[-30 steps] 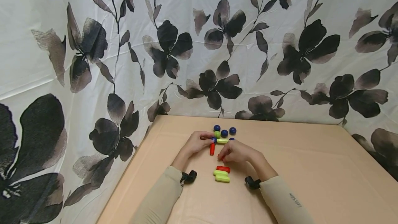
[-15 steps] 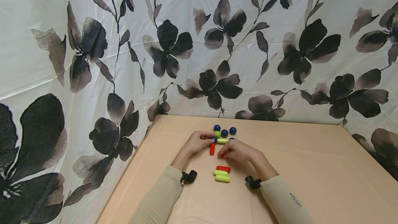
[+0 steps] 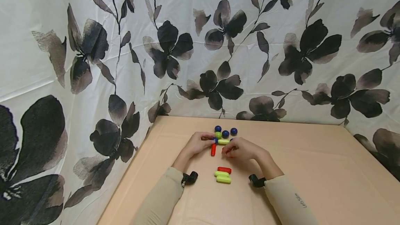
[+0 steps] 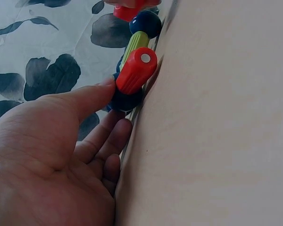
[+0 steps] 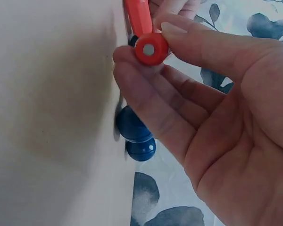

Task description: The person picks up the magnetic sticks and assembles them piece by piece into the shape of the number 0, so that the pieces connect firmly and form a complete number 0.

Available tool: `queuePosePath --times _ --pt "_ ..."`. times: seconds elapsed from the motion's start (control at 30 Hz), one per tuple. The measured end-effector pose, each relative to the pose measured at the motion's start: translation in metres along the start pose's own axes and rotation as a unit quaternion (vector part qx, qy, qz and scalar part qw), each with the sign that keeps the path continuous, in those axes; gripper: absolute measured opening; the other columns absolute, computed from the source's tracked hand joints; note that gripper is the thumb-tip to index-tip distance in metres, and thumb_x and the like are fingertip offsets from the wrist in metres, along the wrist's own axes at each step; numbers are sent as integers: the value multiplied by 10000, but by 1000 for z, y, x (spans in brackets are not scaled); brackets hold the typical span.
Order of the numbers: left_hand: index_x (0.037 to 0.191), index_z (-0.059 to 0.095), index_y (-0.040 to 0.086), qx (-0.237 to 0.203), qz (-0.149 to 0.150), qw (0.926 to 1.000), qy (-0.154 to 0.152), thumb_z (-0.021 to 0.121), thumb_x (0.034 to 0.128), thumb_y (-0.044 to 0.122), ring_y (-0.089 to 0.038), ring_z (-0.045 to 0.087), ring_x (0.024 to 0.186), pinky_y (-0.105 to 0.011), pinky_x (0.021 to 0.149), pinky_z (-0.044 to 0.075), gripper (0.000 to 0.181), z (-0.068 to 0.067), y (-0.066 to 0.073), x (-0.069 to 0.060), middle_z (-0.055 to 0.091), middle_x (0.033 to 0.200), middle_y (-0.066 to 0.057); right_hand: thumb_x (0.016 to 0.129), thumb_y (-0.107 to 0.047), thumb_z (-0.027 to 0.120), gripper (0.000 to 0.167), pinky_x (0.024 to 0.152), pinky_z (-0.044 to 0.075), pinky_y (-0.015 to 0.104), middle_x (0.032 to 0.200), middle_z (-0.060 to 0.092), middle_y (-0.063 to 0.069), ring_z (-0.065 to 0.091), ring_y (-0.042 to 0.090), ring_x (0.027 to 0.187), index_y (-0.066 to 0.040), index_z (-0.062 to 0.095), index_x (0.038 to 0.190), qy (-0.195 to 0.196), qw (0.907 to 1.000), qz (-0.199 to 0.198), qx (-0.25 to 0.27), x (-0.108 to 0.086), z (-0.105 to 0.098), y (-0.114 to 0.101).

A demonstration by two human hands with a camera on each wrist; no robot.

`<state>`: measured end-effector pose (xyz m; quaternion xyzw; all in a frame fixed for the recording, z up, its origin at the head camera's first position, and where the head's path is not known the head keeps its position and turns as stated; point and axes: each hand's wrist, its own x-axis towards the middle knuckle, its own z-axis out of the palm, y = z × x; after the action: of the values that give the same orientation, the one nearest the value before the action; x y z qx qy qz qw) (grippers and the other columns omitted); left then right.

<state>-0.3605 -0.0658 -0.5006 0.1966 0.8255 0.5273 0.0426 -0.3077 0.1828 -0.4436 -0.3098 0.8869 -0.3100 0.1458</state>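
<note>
My left hand pinches a blue ball between thumb and fingers. From that ball a red rod with a pale round disc in its end points toward me. A yellow-green rod runs from it to another blue ball on the right, mostly covered by my right hand in the head view. My right hand holds a second red rod between thumb and fingertips, its grey disc end facing the right wrist camera. This rod is apart from the joined pieces.
Behind the hands lie a light green ball and several blue balls. Nearer me, a red rod and two yellow-green rods lie side by side on the tan table. A flowered cloth hangs behind the table.
My right hand has shifted slightly to the right with its red rod, which now shows less in the head view. The left hand stays put on the blue ball.
</note>
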Motion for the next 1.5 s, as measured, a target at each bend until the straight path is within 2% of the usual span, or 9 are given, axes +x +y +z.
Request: queuePosePath --times 0.23,0.47,0.7,0.97,1.17,1.5 --pt "1234 776 143 7 -79 10000 7 759 966 174 -150 672 992 -287 892 553 270 1 -1 0 768 1140 -21 985 -98 707 219 799 563 241 1132 770 104 636 160 906 -57 782 1186 229 9996 -93 153 -3 -7 5" --pt "1226 777 127 -44 -58 10000 40 760 963 162 -143 659 968 -270 861 546 266 1 -1 0 769 1135 -29 983 -94 710 238 795 599 281 1157 764 160 660 182 885 -35 774 1205 464 9961 186 721 -5 -12 16" --pt "1230 776 133 17 -80 9999 75 765 961 182 -134 662 969 -262 854 544 273 1 1 -1 772 1146 -24 968 -115 735 227 829 603 341 1099 773 143 665 211 869 -37 780 1177 538 9938 329 915 -9 -16 25" --pt "1225 772 88 -80 126 9999 34 768 956 164 -158 683 972 -275 850 550 279 2 1 -1 773 1142 -72 962 -108 743 207 787 600 309 1007 778 71 668 200 837 -19 780 1145 455 9922 524 1033 -14 -17 31" --pt "1222 775 100 -27 167 9998 35 768 956 167 -168 680 978 -300 867 546 274 2 0 -1 773 1141 -66 955 -117 753 197 764 606 365 938 775 71 675 206 787 -14 787 1119 374 9910 618 1126 -18 -18 32" --pt "1212 778 89 -73 199 9998 49 780 945 165 -165 686 972 -294 860 549 277 3 -1 0 776 1130 -80 963 -121 749 189 729 619 397 914 765 74 662 202 750 -14 784 1114 435 9899 696 1158 -13 -13 35"
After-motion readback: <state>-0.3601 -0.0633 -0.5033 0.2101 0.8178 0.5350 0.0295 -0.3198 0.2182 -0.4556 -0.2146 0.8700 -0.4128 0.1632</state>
